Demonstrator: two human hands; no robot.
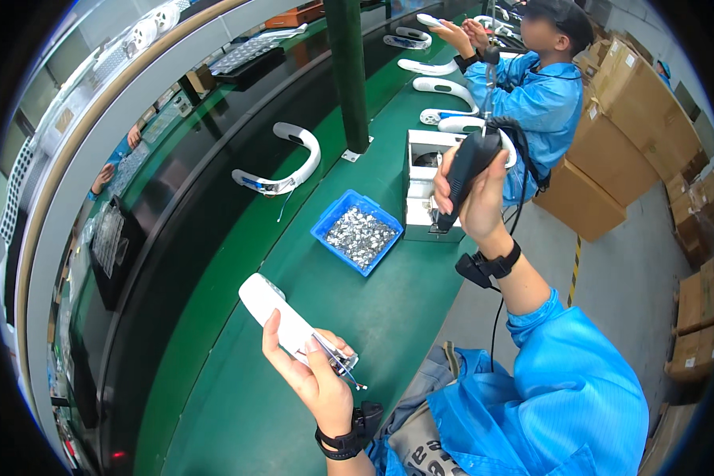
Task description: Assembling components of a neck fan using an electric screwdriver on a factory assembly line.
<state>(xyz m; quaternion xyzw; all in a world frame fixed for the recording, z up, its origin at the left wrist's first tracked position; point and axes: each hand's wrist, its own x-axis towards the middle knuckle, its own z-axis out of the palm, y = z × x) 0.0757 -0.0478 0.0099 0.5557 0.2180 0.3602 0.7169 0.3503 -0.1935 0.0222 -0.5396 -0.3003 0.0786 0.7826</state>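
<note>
My left hand (313,373) holds a curved white plastic part (282,317) by its open end, where thin wires (345,371) stick out past my fingers. It hovers above the green bench (293,262) near its front edge. My right hand (476,198) is raised and grips a black electric screwdriver (464,174), bit pointing down over a white fixture box (424,186). A black cable (523,159) runs up from the screwdriver. Both wrists wear black straps.
A blue tray (357,232) of small silver screws sits between my hands. A finished white curved housing (282,163) lies on the black conveyor belt (182,206). A green post (347,71) stands behind. A co-worker in blue (531,87) works at the far end; cardboard boxes (627,135) stack at right.
</note>
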